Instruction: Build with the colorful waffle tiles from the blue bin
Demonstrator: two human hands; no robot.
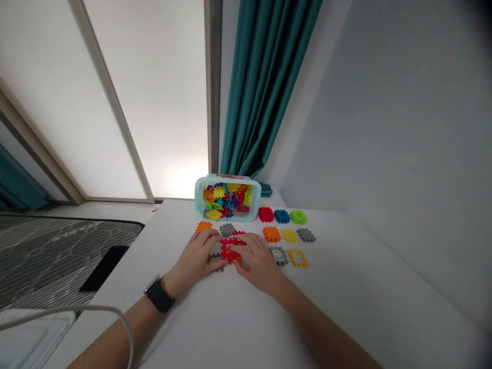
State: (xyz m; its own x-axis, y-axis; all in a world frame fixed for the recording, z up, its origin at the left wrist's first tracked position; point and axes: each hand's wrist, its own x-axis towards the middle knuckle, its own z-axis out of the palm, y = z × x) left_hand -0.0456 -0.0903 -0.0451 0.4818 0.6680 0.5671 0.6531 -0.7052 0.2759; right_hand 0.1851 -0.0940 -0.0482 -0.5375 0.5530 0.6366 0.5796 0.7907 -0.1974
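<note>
Between my two hands is a red toothed building tile point(226, 246) with an open frame. My left hand point(195, 254) curls in from the left, fingertips and thumb at the tile's left edge. A grey toothed tile point(215, 258) shows partly under that hand. From the right, my right hand point(258, 260) grips the red tile, its fingers bent over the top and right side. Some orange shows at the red tile's lower edge, partly hidden by the fingers. Just beyond the hands lie an orange tile point(203, 226) and a dark grey tile point(227, 230).
A light blue bin point(199, 200) full of colourful toothed pieces stands at the table's back. To the right are stacks of red point(266, 214), blue point(282, 216) and green point(299, 217) tiles, with orange, yellow and grey ones nearer. A white cable point(103, 308) crosses the lower left.
</note>
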